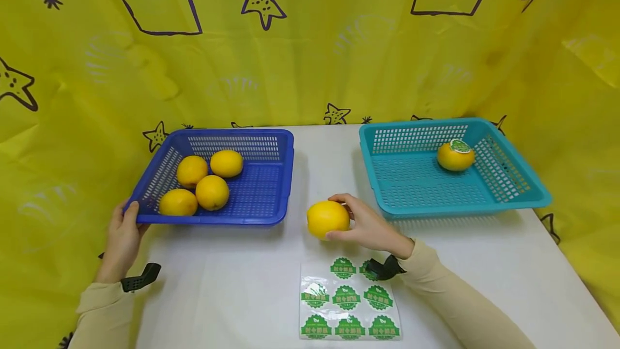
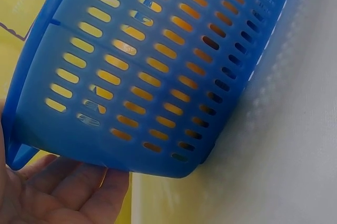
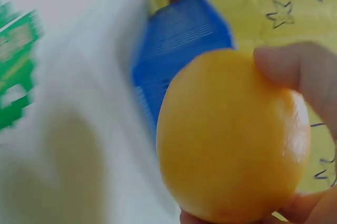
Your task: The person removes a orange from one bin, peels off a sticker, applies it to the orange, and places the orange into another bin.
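A yellow lemon (image 1: 327, 220) is held by my right hand (image 1: 370, 226) above the white table, between the two baskets. In the right wrist view the lemon (image 3: 231, 137) fills the middle, with the thumb and fingers around its side. My left hand (image 1: 125, 236) grips the near left corner of the blue basket (image 1: 252, 218), thumb over the rim. The left wrist view shows its fingers (image 2: 79, 192) under that corner, against the outside wall. Several lemons (image 1: 212, 193) lie in the left part of this basket.
A teal basket (image 1: 382, 198) stands at the right, with one lemon (image 1: 455, 159) in it bearing a green sticker (image 1: 460, 146). A sheet of green round stickers (image 1: 346, 298) lies on the table (image 1: 218, 284) near the front. A yellow patterned cloth (image 1: 310, 58) hangs behind.
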Available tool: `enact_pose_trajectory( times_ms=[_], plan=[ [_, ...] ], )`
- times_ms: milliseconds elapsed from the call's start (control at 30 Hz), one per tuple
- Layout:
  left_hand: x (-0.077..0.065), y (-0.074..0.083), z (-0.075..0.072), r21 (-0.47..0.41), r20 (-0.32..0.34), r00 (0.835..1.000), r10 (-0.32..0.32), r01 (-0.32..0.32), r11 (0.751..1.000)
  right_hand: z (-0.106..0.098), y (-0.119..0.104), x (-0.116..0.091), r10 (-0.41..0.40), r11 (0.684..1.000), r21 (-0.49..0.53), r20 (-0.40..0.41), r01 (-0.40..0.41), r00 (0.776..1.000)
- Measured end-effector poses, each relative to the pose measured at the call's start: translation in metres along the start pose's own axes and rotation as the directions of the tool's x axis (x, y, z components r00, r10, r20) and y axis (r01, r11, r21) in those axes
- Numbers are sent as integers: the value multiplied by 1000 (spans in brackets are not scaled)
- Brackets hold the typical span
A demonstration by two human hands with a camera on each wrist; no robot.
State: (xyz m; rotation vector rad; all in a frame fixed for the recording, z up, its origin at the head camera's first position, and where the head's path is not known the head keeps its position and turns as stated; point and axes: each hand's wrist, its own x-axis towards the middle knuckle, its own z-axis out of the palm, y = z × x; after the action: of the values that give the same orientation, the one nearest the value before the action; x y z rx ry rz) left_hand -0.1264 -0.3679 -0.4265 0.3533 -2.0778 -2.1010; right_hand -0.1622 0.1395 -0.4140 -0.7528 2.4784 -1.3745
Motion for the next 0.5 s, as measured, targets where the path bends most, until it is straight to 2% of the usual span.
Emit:
enact_pose_trajectory(
  times_ms=[133, 333, 500],
  plan=[
    [-2, 1, -1, -13, -2, 1000, 2, -2, 1000, 6, 14, 1, 52, 999, -13, -16, -52, 999],
    [-2, 2, 1, -63, -13, 1000, 9, -10, 998, 9, 30, 6, 70, 997, 29, -18, -69, 997],
    [-2, 3, 2, -23, 10, 1000, 13, -13, 1000, 9, 36, 9, 96, 993, 75, 3, -96, 995]
  ],
)
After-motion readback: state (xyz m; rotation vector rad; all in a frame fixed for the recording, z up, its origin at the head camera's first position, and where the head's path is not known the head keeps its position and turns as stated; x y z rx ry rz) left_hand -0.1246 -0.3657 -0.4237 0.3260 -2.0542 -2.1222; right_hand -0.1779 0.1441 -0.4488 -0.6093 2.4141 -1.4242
